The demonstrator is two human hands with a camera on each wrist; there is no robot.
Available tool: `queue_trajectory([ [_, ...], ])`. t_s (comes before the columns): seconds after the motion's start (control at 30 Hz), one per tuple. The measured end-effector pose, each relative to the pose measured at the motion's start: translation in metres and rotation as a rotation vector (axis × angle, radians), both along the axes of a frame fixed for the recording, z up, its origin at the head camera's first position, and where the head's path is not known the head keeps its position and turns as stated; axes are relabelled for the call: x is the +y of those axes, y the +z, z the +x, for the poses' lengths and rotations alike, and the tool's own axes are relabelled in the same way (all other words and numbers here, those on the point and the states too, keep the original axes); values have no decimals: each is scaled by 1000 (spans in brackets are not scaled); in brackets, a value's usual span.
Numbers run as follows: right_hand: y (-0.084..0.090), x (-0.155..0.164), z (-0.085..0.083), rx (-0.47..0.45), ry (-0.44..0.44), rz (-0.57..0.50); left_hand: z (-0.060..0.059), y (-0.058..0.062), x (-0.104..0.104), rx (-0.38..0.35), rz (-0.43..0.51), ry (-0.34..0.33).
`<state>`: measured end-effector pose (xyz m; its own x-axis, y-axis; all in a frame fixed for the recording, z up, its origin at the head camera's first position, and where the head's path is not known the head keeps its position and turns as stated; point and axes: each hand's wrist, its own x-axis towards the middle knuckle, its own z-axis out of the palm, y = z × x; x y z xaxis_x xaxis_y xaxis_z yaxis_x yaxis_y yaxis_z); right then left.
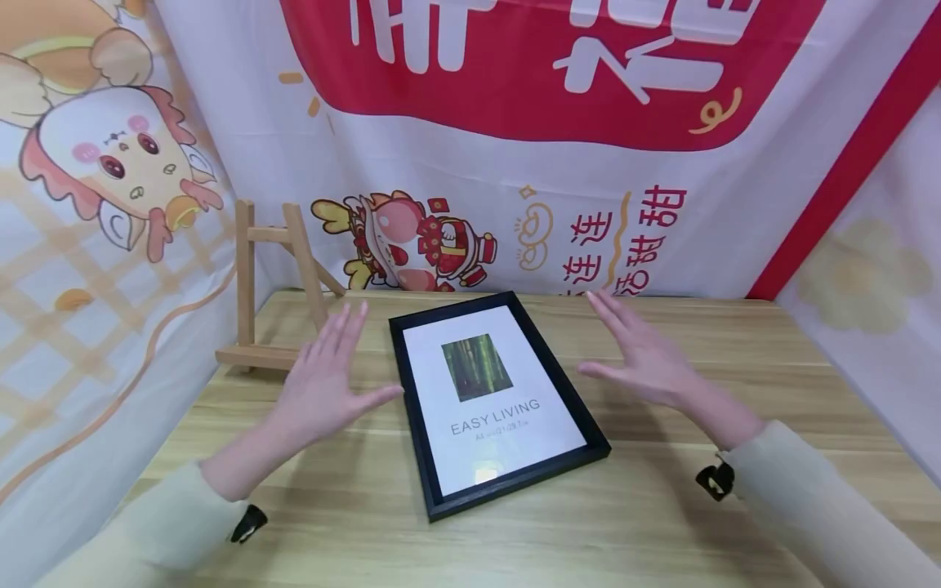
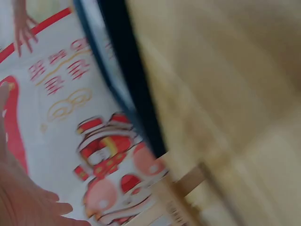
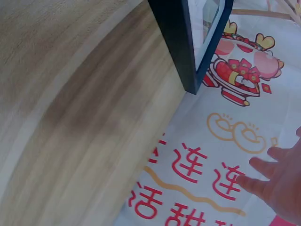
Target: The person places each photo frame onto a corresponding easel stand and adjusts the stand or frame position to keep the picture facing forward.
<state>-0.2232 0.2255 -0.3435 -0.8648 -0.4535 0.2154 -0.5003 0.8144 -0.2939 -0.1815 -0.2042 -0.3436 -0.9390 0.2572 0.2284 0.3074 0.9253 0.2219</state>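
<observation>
Picture frame (image 1: 494, 400) lies flat; wooden easel (image 1: 275, 286) stands behind-left.

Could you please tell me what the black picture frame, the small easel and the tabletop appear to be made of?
The black rectangular picture frame looks like matte painted wood or plastic; its front reflects light, so probably glass or acrylic. The small light wooden easel shows pale, unpainted slats. The light wood-grain table has printed-looking streaks, possibly laminate.

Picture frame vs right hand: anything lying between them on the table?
Nothing. In the head view only bare wooden table shows between the picture frame and the open right hand.
</observation>
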Motion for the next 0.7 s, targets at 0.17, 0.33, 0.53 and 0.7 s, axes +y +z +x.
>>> queue_trajectory([
  [0.17, -13, -1, -11, -43, 22, -41, -1, -21, 2, -58, 65, -2],
  [0.33, -28, -5, -19, -99, 26, -95, -2, -39, 4, -102, 135, 9],
  [0.53, -45, -9, -27, -163, 37, -152, -2, -59, 7, -212, 253, 36],
  [0.7, -58, -11, -34, -222, 62, -192, -1, -73, 10, -292, 332, 62],
])
